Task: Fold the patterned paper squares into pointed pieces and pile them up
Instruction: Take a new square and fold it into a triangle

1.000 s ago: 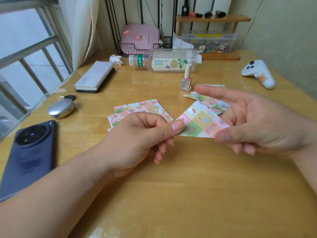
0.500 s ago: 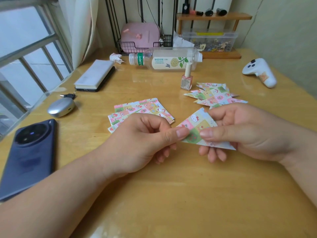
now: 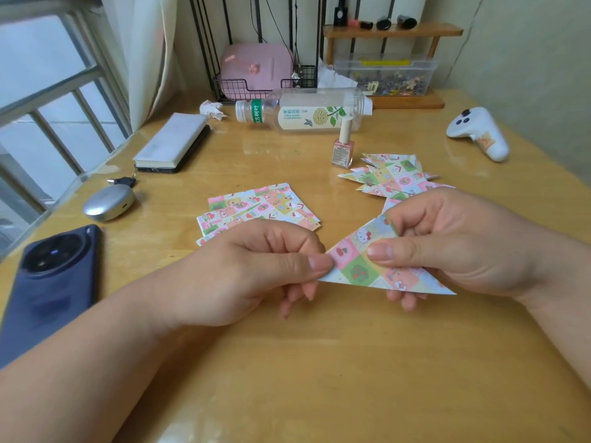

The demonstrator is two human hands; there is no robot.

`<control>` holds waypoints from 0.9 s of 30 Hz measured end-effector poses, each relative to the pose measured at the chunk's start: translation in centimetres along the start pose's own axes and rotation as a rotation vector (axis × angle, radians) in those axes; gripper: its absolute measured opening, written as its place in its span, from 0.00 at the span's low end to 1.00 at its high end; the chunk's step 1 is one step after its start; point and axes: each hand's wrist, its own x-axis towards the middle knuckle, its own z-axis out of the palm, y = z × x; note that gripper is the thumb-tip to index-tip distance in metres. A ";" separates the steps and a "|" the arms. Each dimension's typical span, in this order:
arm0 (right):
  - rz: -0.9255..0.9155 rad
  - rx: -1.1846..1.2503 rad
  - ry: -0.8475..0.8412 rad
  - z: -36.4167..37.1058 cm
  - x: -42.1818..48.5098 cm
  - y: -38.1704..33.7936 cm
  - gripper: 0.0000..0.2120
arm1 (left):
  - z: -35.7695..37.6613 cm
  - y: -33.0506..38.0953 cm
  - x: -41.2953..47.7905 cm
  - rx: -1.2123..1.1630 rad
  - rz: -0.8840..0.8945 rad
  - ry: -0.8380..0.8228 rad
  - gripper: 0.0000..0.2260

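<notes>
Both hands hold one patterned paper [image 3: 367, 263], folded into a triangle, just above the wooden table [image 3: 319, 362]. My left hand [image 3: 256, 270] pinches its left corner between thumb and fingers. My right hand [image 3: 447, 241] pinches its upper edge and right part, thumb on top. Behind my left hand lies a stack of flat patterned squares [image 3: 265, 206]. A pile of folded pointed pieces [image 3: 393, 177] lies behind my right hand.
A nail polish bottle [image 3: 343, 148] stands beside the pile. A plastic bottle [image 3: 303, 111] lies on its side further back. A dark phone [image 3: 48, 289], a silver case [image 3: 108, 203] and a notebook [image 3: 172, 142] sit at the left, a white controller [image 3: 479, 132] at the right.
My right hand closed from an open reach onto the paper and folded it from a square-like sheet into a triangle. The left hand kept its pinch on the left corner.
</notes>
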 end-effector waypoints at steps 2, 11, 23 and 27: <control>0.002 0.001 -0.015 0.0 0.0 0.1 0.09 | -0.1 0.0 -0.1 0.002 -0.011 -0.016 0.11; -0.007 -0.055 -0.022 1.3 0.3 0.4 0.12 | 1.0 -0.9 0.3 0.222 -0.003 0.073 0.18; 0.041 -0.094 -0.018 -1.6 -0.2 0.4 0.18 | 0.3 -1.1 0.7 0.182 0.056 0.280 0.23; 0.021 -0.057 -0.037 -1.9 -0.1 0.7 0.20 | 0.3 -1.0 0.8 0.095 0.060 0.251 0.21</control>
